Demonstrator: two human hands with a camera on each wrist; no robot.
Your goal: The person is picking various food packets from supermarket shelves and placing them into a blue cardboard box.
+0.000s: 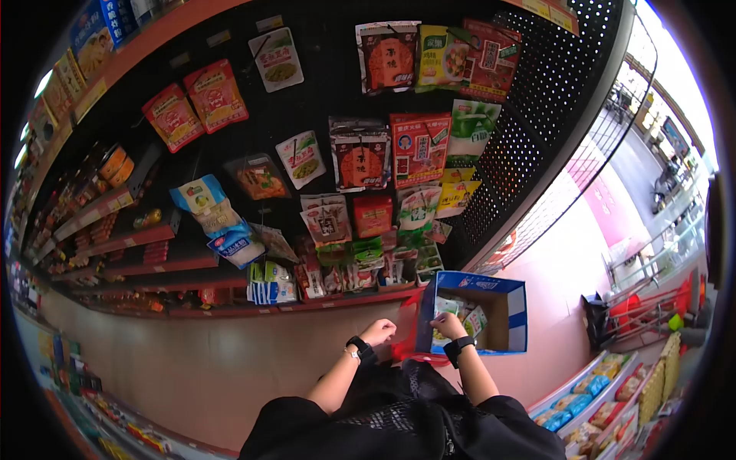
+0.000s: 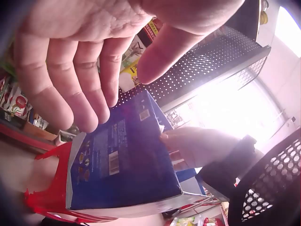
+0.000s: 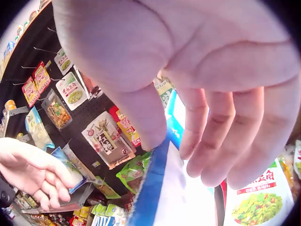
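My left hand (image 1: 378,333) hangs just left of a blue cardboard box (image 1: 518,316), its fingers loosely bent with nothing between them. In the left wrist view, those fingers (image 2: 84,89) hang in front of the box's printed side. My right hand (image 1: 449,326) is over the left part of the box's opening. Seen from the right wrist, its fingers (image 3: 221,136) point down, thumb apart, and overlap the top of a white packet (image 3: 256,207) picturing chopped green vegetables. Several packets (image 1: 475,320) lie inside the box. A red plastic stool (image 2: 47,179) is beneath it.
Ahead stands a black pegboard rack (image 1: 537,100) with hanging seasoning packets (image 1: 360,153). Lower shelves (image 1: 146,261) carry more goods at left. A snack shelf (image 1: 590,395) is at lower right, with red shopping carts (image 1: 652,307) beyond the box.
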